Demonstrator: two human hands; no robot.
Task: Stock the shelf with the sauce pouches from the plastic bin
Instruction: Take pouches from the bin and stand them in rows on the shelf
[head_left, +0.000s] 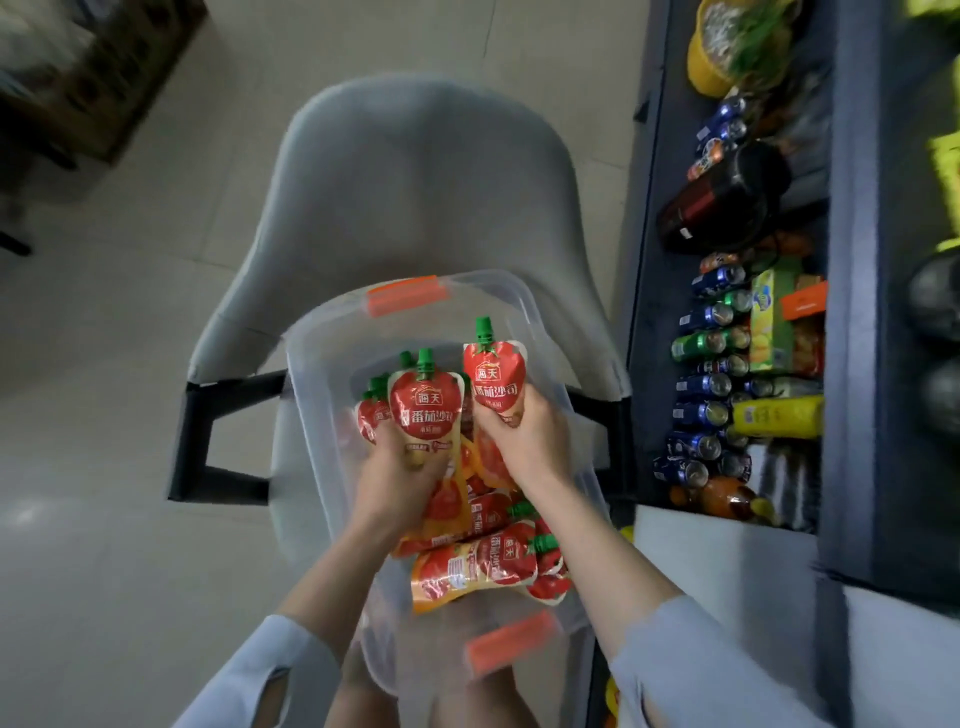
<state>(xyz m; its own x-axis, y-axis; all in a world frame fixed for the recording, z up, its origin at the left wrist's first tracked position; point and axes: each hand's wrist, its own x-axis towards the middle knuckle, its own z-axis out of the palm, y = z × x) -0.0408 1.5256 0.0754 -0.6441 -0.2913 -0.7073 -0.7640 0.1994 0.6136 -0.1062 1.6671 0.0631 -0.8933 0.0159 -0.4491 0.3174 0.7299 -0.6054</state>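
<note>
Pale floor tiles (104, 467) are showing around a grey chair (426, 171) carrying the plastic bin (318, 410). The left hand (400, 473) is clutching a bunch of pouches (426, 410) upright (green caps up), loose pouches (478, 566) are lying in the bin, the right hand (524, 441) is gripping a single pouch (496, 374), and the shelf (655, 208) is standing rightward.

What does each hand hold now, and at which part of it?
The left hand grips a bunch of sauce pouches by their lower ends; the right hand grips a single pouch by its lower end.
</note>
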